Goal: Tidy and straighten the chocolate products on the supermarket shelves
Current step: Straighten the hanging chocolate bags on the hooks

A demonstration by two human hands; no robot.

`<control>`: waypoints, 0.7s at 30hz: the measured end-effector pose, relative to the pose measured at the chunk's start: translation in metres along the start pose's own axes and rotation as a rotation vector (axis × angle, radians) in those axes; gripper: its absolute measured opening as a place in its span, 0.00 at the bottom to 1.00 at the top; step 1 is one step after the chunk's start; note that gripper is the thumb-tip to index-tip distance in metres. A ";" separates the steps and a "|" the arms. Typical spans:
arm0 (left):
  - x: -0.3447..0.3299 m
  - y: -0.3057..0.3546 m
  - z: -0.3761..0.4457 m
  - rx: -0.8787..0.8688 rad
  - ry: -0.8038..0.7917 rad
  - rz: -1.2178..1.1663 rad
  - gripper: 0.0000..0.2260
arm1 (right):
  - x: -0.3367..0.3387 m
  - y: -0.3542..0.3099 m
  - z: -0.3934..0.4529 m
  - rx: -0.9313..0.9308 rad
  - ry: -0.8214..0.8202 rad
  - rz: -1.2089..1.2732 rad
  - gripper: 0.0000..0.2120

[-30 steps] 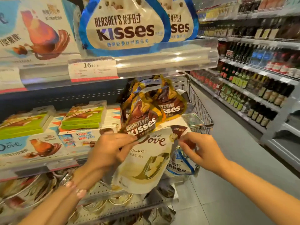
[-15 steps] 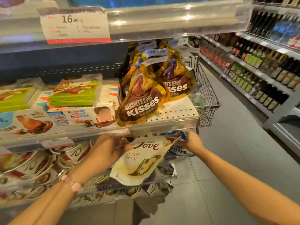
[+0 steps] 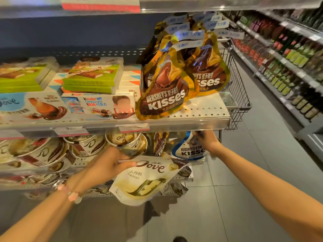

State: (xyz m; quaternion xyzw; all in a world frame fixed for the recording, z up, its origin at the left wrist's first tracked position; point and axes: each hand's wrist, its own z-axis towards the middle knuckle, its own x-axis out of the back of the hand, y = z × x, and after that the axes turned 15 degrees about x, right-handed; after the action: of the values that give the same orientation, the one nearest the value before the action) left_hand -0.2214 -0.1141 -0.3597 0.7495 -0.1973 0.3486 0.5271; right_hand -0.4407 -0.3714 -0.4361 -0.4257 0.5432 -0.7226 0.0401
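My left hand grips the top left corner of a cream Dove pouch, which hangs tilted in front of the lower shelf. My right hand reaches under the middle shelf's edge and pinches the top of a blue-and-white Hershey's Kisses bag on the lower shelf. A brown Kisses bag stands just left of it. Gold Kisses bags lean together on the middle shelf, the front one tilted over its edge.
Kinder boxes, green chocolate boxes and a Dove box fill the middle shelf's left. Round Dove tubs crowd the lower shelf. A wire trolley stands behind the shelf end. Bottles line the shelves across the grey aisle.
The view has dropped to the lower shelves. My right hand left the Dove pouch's corner and moved up right onto the blue Kisses bag. My left hand lowered the pouch.
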 end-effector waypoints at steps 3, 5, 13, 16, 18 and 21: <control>0.007 0.000 -0.005 -0.028 0.040 0.002 0.21 | -0.010 -0.015 0.006 0.015 -0.220 -0.126 0.13; 0.012 0.007 -0.010 -0.105 0.074 0.035 0.19 | -0.020 -0.025 0.011 0.038 -0.322 -0.185 0.14; 0.028 0.000 -0.024 0.064 0.070 0.027 0.17 | -0.046 -0.044 0.037 0.159 -0.566 -0.237 0.10; 0.029 -0.002 -0.027 0.143 0.101 0.007 0.12 | -0.048 -0.048 0.044 0.202 -0.607 -0.276 0.07; 0.029 -0.002 -0.031 0.176 0.113 0.019 0.09 | -0.050 -0.047 0.048 0.237 -0.619 -0.371 0.11; 0.031 -0.001 -0.034 0.192 0.095 0.041 0.09 | -0.056 -0.046 0.051 0.235 -0.604 -0.368 0.11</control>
State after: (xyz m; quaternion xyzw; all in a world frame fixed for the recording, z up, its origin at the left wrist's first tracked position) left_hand -0.2107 -0.0801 -0.3308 0.7749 -0.1530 0.4118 0.4545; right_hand -0.3531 -0.3615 -0.4280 -0.7027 0.3348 -0.6169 0.1167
